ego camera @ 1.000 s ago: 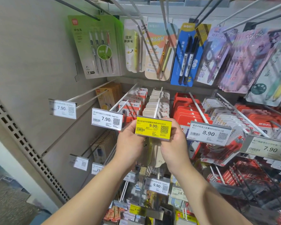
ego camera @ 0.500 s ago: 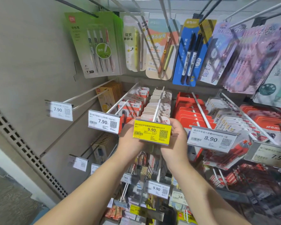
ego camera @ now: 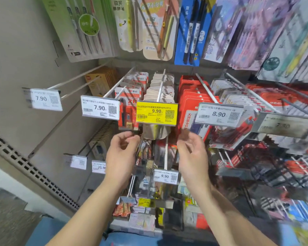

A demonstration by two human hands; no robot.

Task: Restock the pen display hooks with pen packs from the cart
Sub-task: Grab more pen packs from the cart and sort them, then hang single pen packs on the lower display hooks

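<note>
Both hands hang in front of the pen display, below the yellow price tag marked 9.90, and neither holds anything. The left hand sits at about seven o'clock from that tag, its fingers loosely curled with the fingertips near the lower edge of the orange-red pack but apart from it. The right hand sits at about five o'clock from the tag, fingers loosely bent and somewhat blurred, a gap showing between thumb and forefinger.

The beige pen packs hang in a row on the white hook that ends at the yellow tag; the front pack's lower part shows beneath the tag, between the two hands and just above them. At nine o'clock from this hook is a white tag reading 7.90, and farther that way another 7.90 tag on a nearly bare hook. At three o'clock hang the red packs and a white tag reading 8.90. At twelve o'clock, on the upper row, hang a green pack, a peach-coloured pack and a blue pack with two black pens. At six o'clock a lower tag also reads 9.90. The cart cannot be made out.
</note>
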